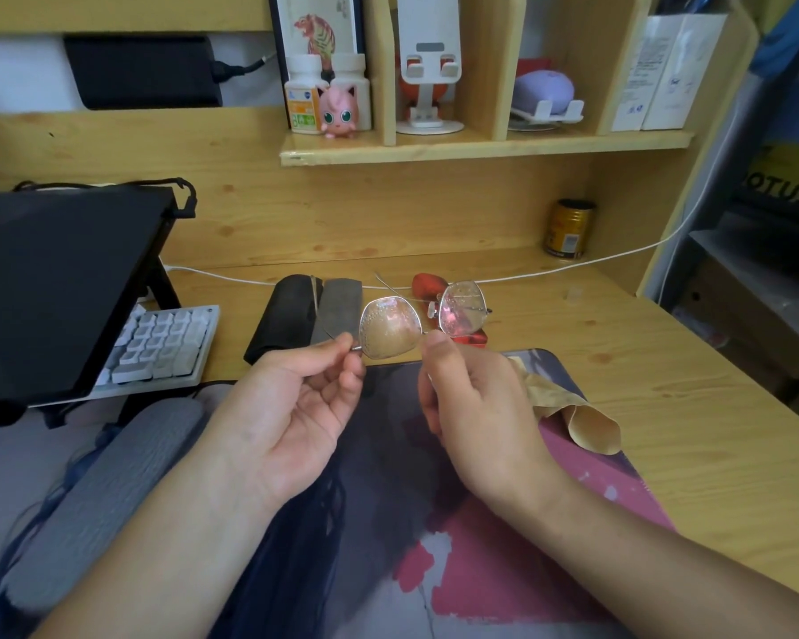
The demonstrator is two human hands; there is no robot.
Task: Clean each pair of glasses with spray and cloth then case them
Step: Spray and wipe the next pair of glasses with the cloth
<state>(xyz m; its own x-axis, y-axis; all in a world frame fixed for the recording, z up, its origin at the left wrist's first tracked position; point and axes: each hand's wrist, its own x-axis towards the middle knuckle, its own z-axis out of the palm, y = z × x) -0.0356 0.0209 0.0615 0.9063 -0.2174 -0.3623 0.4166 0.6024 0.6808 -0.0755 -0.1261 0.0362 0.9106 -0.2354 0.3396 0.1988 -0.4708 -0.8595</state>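
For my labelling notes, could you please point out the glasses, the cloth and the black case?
glasses [390, 328]: head view, on the wet left-hand lens.
cloth [586, 424]: head view, on the curled end beside the right hand.
black case [280, 315]: head view, on its open dark half.

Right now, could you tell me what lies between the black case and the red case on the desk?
In the head view, the wet glasses, held up by both hands, fill the gap between the black case and red case; the desk under them is hidden.
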